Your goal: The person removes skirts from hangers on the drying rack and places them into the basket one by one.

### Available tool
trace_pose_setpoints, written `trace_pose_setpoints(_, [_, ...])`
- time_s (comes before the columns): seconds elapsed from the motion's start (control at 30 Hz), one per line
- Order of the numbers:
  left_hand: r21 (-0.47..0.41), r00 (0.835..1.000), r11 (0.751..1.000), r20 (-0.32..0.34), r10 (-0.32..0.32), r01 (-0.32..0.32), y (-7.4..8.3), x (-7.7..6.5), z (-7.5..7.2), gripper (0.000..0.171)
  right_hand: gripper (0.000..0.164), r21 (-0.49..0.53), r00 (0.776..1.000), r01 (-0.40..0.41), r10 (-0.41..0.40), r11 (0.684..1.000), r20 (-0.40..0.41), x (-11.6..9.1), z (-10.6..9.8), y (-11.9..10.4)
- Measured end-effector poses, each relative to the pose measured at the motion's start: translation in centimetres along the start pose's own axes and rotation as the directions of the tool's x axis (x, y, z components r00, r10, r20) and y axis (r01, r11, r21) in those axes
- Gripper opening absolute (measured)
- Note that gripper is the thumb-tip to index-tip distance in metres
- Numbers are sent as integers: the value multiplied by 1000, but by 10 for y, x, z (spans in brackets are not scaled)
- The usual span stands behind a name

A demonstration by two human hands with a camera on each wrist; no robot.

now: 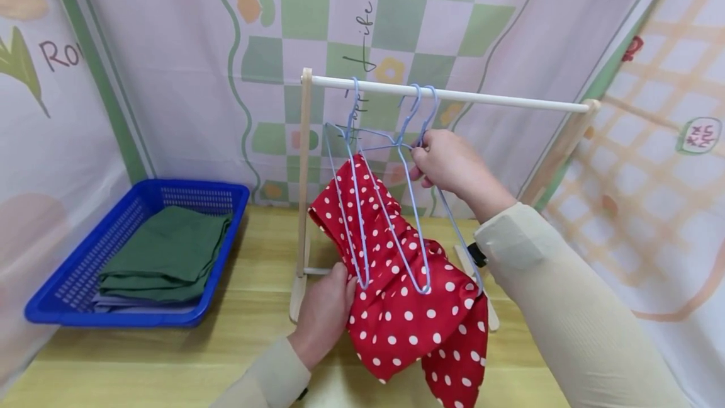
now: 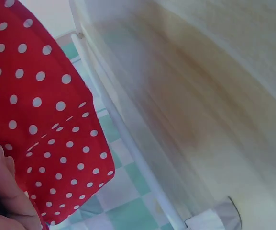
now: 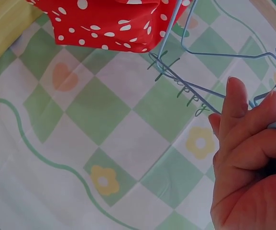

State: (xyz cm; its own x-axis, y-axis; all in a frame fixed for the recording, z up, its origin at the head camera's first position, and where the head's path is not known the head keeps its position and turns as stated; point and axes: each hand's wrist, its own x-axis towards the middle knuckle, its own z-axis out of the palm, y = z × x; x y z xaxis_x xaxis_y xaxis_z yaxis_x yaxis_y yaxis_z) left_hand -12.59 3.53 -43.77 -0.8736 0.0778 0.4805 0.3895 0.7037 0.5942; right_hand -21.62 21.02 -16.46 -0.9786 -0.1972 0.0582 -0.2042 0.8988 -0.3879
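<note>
My left hand (image 1: 325,310) grips the left edge of a red garment with white polka dots (image 1: 404,317). In the left wrist view, the thumb and fingers (image 2: 8,187) bunch against the cloth. My right hand (image 1: 450,159) pinches the rightmost blue hanger (image 1: 453,216) just below its hook, which is over the rail. This hanger's near corner overlaps the garment's right side. Two more blue hangers, a left one (image 1: 363,238) and a middle one (image 1: 418,225), hang in front of the cloth in the head view.
A white rail (image 1: 481,99) on wooden posts (image 1: 304,175) forms the rack on the wooden table (image 1: 257,345). On the left stands a blue basket (image 1: 226,250) with folded green cloth (image 1: 167,250). A patterned curtain (image 1: 175,80) closes off the back.
</note>
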Motion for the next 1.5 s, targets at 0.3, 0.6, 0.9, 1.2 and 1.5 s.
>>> trace_pose_setpoints(0.3, [-37, 997, 996, -1, -75, 75, 0, -6, -21, 20, 29, 5, 1000, -4, 4, 1000, 1, 0, 0, 1])
trace_pose_setpoints(0.6, [-55, 991, 994, -97, -94, 89, 0, -13, -38, 25, 30, -19, 1000, -4, 4, 1000, -10, 0, 0, 1])
trace_pose_setpoints(0.9, [-109, 974, 989, -189, -121, 102, 2, -18, -50, 23, 29, -19, 1000, -13, 13, 1000, -5, 1, 0, 0])
trace_pose_setpoints(1.2, [-271, 964, 956, -201, -174, 116, 8, -17, -70, 26, 29, -33, 1000, -10, 9, 999, -13, 2, 0, 3])
trace_pose_setpoints(1.5, [-362, 948, 928, -254, -192, 91, 8, -17, -84, 22, 29, -46, 1000, 7, -8, 999, -30, 3, 1, 2])
